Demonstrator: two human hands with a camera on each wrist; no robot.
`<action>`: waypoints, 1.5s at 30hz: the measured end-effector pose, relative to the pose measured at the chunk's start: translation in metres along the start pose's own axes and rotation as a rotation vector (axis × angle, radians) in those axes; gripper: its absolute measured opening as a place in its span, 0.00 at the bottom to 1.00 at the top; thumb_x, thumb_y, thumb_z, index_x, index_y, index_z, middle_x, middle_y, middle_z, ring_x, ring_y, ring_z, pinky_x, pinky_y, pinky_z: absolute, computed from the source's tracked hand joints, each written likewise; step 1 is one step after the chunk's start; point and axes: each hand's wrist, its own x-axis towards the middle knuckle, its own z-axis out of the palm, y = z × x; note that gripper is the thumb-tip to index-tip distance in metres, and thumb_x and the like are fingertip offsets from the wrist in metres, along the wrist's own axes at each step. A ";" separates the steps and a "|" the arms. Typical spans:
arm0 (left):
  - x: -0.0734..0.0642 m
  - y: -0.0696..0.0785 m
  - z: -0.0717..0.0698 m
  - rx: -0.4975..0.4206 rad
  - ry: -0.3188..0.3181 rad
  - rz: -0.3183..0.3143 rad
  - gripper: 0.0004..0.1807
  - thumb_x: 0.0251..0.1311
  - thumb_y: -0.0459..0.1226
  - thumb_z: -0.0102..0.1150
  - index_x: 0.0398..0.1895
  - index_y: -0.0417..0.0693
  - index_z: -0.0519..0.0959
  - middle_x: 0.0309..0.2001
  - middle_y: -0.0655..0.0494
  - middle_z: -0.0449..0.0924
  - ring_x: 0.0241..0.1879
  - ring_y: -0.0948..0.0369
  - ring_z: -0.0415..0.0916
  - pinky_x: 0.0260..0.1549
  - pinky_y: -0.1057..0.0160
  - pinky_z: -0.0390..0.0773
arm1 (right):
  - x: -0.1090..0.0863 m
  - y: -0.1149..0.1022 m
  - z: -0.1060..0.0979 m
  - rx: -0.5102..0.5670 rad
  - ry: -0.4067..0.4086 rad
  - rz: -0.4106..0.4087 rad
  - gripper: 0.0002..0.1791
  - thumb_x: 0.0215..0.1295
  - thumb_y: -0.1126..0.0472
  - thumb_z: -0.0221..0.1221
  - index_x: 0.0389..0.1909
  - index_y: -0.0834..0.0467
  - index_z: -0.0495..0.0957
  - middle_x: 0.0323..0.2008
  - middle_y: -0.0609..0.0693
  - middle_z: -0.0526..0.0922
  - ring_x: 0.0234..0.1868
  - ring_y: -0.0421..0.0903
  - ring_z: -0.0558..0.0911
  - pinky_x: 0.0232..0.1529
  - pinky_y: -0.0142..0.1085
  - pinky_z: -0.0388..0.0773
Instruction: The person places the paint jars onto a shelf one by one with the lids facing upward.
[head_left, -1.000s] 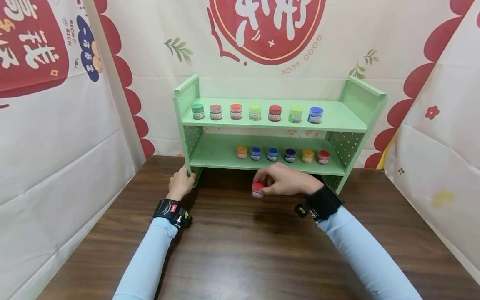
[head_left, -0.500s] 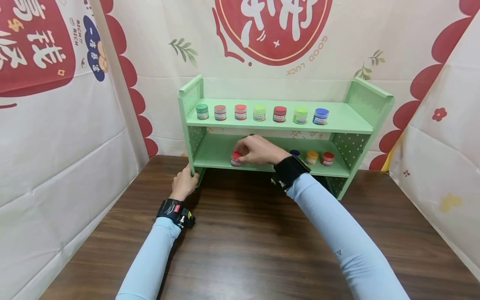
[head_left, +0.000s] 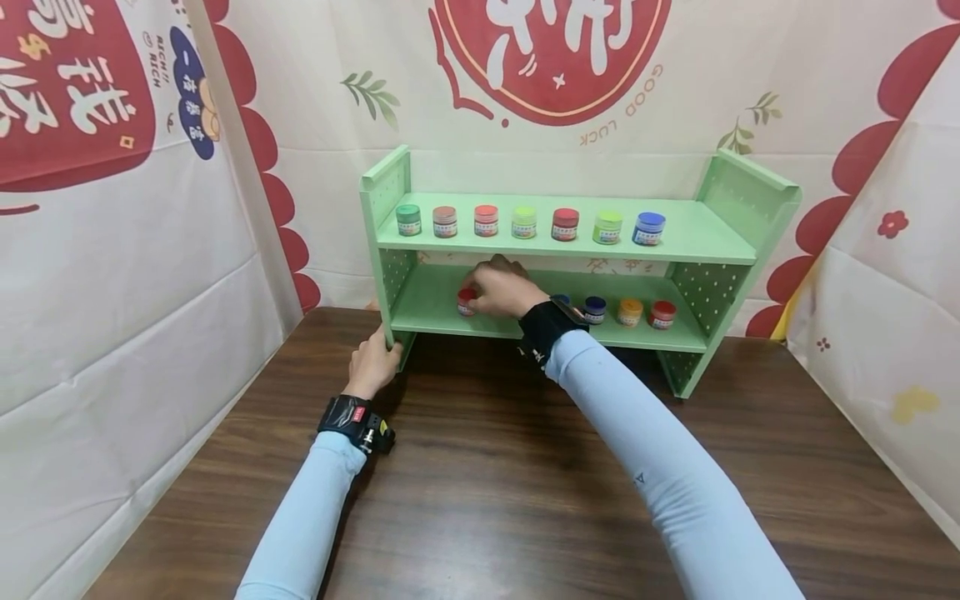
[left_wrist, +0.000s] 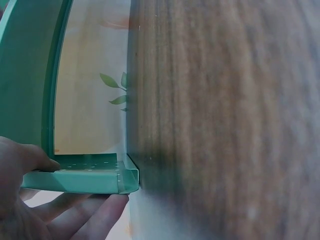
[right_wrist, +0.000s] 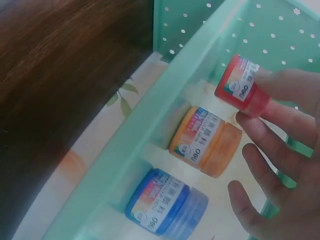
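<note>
My right hand (head_left: pixel 504 287) holds a small red paint jar (head_left: pixel 467 302) over the lower board of the green shelf (head_left: pixel 480 322). Thumb and fingers pinch its red lid in the right wrist view, where the labelled jar body (right_wrist: pixel 237 80) is tilted. Beside it stand an orange paint jar (right_wrist: pixel 202 140) and a blue paint jar (right_wrist: pixel 162 202); the hand covers both in the head view. Whether the red jar touches the board, I cannot tell. My left hand (head_left: pixel 373 365) grips the lower left side panel (left_wrist: pixel 80 181), thumb on one face, fingers on the other.
Several paint jars line the upper board, from a dark green jar (head_left: pixel 408 220) to a blue-lidded jar (head_left: pixel 648 228). A navy jar (head_left: pixel 594 310), a yellow-orange jar (head_left: pixel 630 312) and a dark red jar (head_left: pixel 663 314) stand lower right. Underneath is a brown wooden table (head_left: pixel 480 483).
From in front of and below the lower board, my right hand has carried the red jar up, left and onto the board's left part. The left hand keeps its grip on the panel.
</note>
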 end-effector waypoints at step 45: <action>0.001 0.000 -0.002 -0.021 -0.013 0.009 0.14 0.72 0.43 0.47 0.56 0.51 0.70 0.26 0.51 0.65 0.32 0.47 0.73 0.26 0.54 0.68 | -0.174 0.048 0.062 0.090 0.456 -0.124 0.06 0.69 0.64 0.63 0.43 0.52 0.84 0.47 0.48 0.82 0.50 0.48 0.81 0.48 0.46 0.79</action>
